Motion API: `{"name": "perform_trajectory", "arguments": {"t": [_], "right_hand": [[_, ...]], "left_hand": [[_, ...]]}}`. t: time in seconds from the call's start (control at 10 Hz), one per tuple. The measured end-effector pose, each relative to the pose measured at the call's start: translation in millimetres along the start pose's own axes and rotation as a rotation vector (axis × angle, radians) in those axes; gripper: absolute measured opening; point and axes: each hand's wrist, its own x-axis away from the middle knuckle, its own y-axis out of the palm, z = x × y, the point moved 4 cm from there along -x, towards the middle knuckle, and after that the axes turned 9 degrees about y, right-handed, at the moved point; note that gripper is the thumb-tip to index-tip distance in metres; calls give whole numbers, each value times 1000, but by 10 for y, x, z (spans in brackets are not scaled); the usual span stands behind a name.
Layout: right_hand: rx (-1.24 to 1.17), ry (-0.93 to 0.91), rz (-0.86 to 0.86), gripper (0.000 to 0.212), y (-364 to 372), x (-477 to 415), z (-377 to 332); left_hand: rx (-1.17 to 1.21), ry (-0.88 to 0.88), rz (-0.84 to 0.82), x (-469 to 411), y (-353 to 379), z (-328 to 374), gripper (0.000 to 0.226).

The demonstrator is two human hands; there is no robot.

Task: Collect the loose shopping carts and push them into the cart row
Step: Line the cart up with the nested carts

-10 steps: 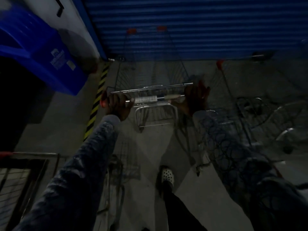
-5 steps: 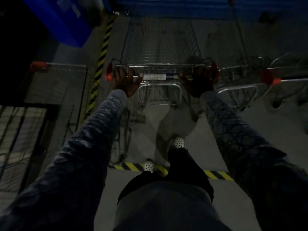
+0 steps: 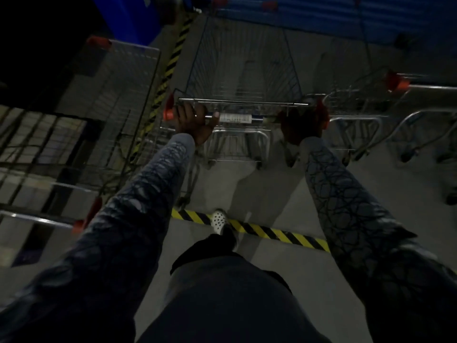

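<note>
Your left hand (image 3: 193,122) and right hand (image 3: 303,125) stay curled round the handle (image 3: 237,118) of the one pushed cart (image 3: 243,70) at frame centre. One white shoe (image 3: 218,221) shows now, not two. One parked cart (image 3: 123,82) stands at left, and the blurred carts (image 3: 366,120) at right cannot be counted.

Dimly lit cart bay of a shop. Evidence: silver wire shopping cart (image 3: 243,70) with orange handle caps dead centre, left-hand wire cart (image 3: 123,100) and right-hand wire cart (image 3: 358,116) flanking it. Blue ribbed metal roller shutter (image 3: 321,18) ahead. Yellow-black hazard striping (image 3: 272,232) on grey concrete floor (image 3: 284,189). Blue plastic bin (image 3: 133,18) upper left.
</note>
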Motion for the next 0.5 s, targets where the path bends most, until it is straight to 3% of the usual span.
{"name": "perform_trajectory", "arguments": {"t": [0.1, 0.2, 0.3, 0.4, 0.5], "right_hand": [[38, -51, 23, 73, 150, 323, 78], [-53, -86, 159, 72, 345, 936, 248], [-145, -44, 188, 86, 535, 1155, 275], [-130, -55, 204, 78, 792, 1481, 264], [-155, -28, 330, 61, 771, 1889, 323]], "left_hand": [[17, 6, -21, 384, -90, -83, 77], [-54, 24, -32, 836, -20, -222, 81], [-101, 75, 45, 1244, -102, -310, 77], [-102, 107, 59, 1659, -151, -401, 78], [54, 54, -10, 1953, -313, -484, 80]]}}
